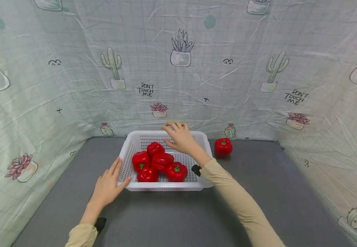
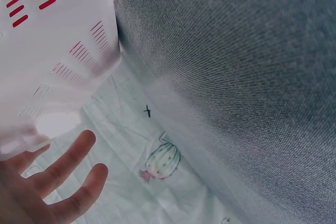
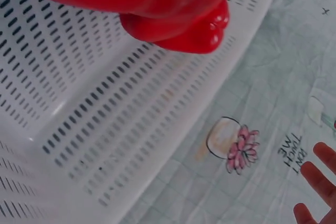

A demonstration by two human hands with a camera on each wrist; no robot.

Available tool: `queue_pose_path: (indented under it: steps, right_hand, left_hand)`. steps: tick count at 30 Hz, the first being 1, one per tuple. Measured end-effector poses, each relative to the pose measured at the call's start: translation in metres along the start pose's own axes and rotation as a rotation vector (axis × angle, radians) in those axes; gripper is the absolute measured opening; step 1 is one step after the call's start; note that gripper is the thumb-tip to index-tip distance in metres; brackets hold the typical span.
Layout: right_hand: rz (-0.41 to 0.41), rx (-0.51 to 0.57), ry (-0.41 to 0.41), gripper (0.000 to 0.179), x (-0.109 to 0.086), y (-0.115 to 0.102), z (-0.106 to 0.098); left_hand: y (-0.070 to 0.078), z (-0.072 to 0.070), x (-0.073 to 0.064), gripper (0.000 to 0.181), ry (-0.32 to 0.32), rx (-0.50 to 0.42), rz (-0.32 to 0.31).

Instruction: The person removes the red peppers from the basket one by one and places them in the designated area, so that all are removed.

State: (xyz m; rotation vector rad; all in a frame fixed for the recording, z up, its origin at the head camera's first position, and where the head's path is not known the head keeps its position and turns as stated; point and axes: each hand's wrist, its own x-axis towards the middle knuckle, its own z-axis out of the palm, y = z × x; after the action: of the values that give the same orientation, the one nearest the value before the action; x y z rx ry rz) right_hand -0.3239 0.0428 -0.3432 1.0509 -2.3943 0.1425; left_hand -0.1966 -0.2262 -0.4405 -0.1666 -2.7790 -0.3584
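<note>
A white perforated plastic basket (image 1: pixel 166 185) holds several red bell peppers (image 1: pixel 162 162), most of them toward its left and front. My left hand (image 1: pixel 106 187) rests at the basket's left front corner, fingers extended along the outside and thumb at the rim; in the left wrist view its fingers (image 2: pixel 79 153) are spread beside the basket wall. My right hand (image 1: pixel 179 139) is held over the back part of the basket with fingers loosely spread and nothing in them. In the right wrist view, peppers (image 3: pixel 178 30) appear inside the basket and the fingertips (image 3: pixel 317 179) show at the lower right.
One more red bell pepper (image 1: pixel 223 147) stands on the grey tabletop (image 1: pixel 172 219), just right of the basket's back right corner. A curtain (image 1: pixel 209 72) printed with cacti and potted plants hangs behind the table and along both sides.
</note>
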Motion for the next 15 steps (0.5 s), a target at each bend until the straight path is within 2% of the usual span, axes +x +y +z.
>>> queue_pose_path:
  steps: [7, 15]
  right_hand:
    - [-0.031, 0.013, 0.001, 0.037, 0.001, -0.002, 0.020]
    - [-0.062, 0.001, -0.076, 0.036, -0.004, -0.006, 0.040]
  left_hand:
    - [0.001, 0.000, 0.001, 0.076, 0.023, -0.002, 0.004]
    - [0.000, 0.000, -0.001, 0.076, 0.007, -0.001, 0.004]
